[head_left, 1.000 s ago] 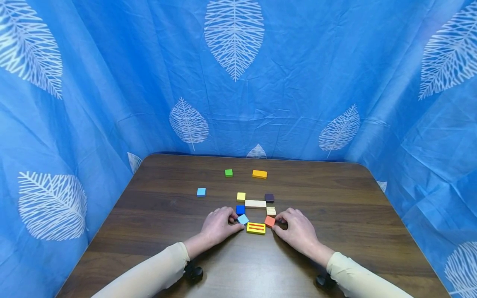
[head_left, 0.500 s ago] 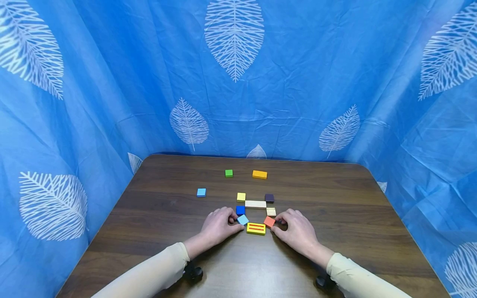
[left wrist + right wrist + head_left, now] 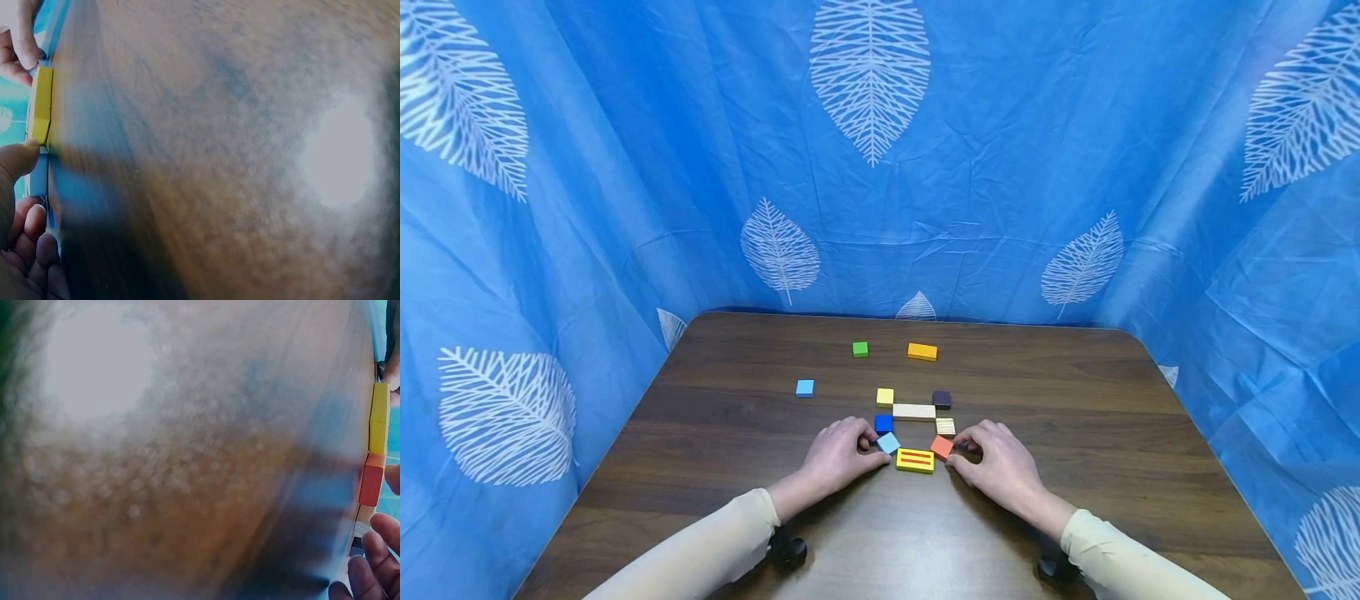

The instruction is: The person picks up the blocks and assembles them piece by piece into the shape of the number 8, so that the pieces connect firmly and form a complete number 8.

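In the head view my left hand (image 3: pixel 841 456) pinches a tilted light blue block (image 3: pixel 888 443) between thumb and fingertips. My right hand (image 3: pixel 1002 464) does the same with an orange-red block (image 3: pixel 942 447), turned at an angle. Between these two lies a yellow block (image 3: pixel 915 461) with red stripes; the left wrist view shows its yellow side (image 3: pixel 42 103) right beside the light blue block (image 3: pixel 38 176). Behind the left hand's block is a dark blue block (image 3: pixel 883 425), and behind the right hand's a pale striped block (image 3: pixel 945 427). A long cream block (image 3: pixel 914 412) spans the gap further back.
A small yellow block (image 3: pixel 885 397) and a dark purple block (image 3: pixel 942 400) stand at the cream block's ends. Farther off on the brown table (image 3: pixel 715 417) lie another light blue block (image 3: pixel 805 388), a green block (image 3: pixel 861 350) and an orange block (image 3: pixel 922 352). A blue leaf-patterned curtain (image 3: pixel 970 167) surrounds the table.
The orange-red block has shifted very slightly left toward the striped yellow block and turned a little, with the right fingertips following. The left hand and its block have barely moved.
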A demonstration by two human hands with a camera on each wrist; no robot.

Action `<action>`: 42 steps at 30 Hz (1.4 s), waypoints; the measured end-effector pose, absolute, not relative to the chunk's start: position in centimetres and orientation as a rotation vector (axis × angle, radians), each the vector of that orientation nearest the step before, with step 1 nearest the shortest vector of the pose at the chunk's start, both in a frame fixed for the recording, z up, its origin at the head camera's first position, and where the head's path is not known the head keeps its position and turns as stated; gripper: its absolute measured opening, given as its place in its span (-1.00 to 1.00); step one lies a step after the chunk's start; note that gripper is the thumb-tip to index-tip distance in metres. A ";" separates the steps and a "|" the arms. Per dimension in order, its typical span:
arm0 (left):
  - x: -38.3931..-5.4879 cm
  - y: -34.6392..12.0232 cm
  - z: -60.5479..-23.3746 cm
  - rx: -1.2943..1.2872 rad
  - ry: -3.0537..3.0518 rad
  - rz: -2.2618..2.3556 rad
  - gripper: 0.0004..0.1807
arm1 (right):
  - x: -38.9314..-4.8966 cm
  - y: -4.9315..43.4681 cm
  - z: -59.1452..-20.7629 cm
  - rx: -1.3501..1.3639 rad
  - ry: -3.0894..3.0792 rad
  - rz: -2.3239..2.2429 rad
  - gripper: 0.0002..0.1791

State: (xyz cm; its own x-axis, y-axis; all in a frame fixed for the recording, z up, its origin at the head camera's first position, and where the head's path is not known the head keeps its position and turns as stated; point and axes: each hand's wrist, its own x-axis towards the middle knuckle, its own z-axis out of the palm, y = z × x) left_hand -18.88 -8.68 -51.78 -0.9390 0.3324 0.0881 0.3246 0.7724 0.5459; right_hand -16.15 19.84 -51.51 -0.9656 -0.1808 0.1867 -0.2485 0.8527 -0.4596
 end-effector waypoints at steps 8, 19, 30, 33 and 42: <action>-19.0 -8.8 -51.9 0.566 2.943 0.929 -0.69 | -16.2 20.0 -51.5 0.327 -2.884 0.765 -0.71; -18.9 -9.0 -51.8 0.578 2.924 0.962 -0.70 | -16.1 20.1 -51.2 0.308 -2.907 0.785 -0.72; -18.9 -8.9 -51.9 0.583 2.922 0.969 -0.69 | -16.0 20.2 -51.2 0.297 -2.907 0.793 -0.72; -18.9 -8.9 -51.9 0.580 2.922 0.971 -0.69 | -16.0 20.2 -51.2 0.295 -2.916 0.797 -0.72; -19.0 -9.1 -52.0 0.592 2.935 0.996 -0.70 | -16.1 20.4 -51.3 0.290 -2.901 0.812 -0.73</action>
